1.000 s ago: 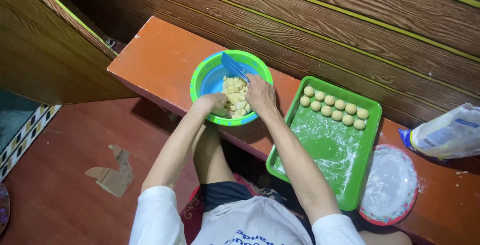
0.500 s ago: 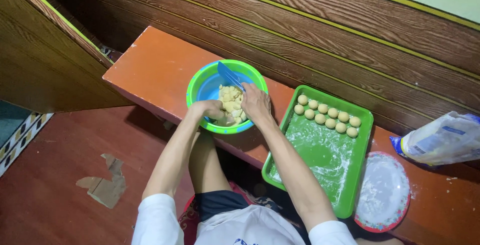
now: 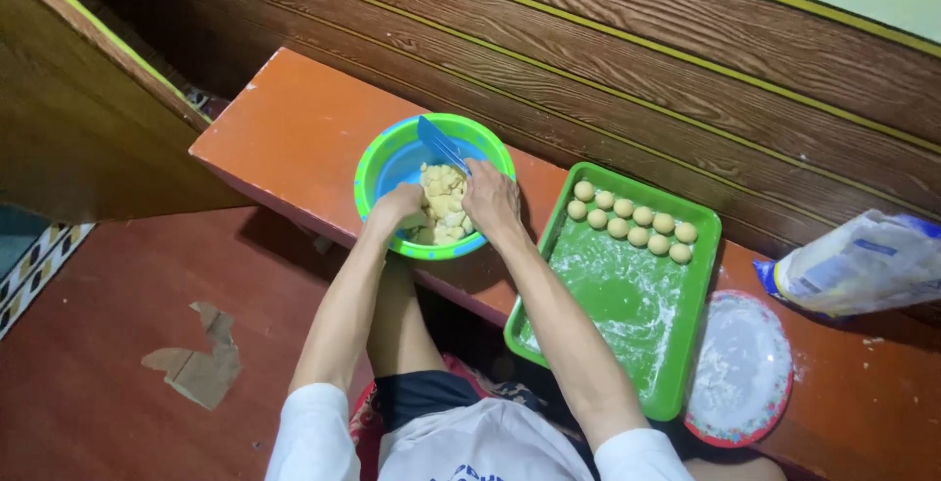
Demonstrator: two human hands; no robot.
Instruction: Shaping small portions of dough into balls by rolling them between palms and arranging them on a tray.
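Your left hand (image 3: 400,204) and right hand (image 3: 490,199) both in green bowl (image 3: 377,157), fingers curled on dough pieces (image 3: 441,197); blue scraper (image 3: 441,143) leans inside; green tray (image 3: 686,344) beside.

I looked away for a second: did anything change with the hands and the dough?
Hardly. Both hands, left and right, stay in the green bowl on the dough pieces. The scraper, the tray with dough balls, the plate and the bag kept their places.
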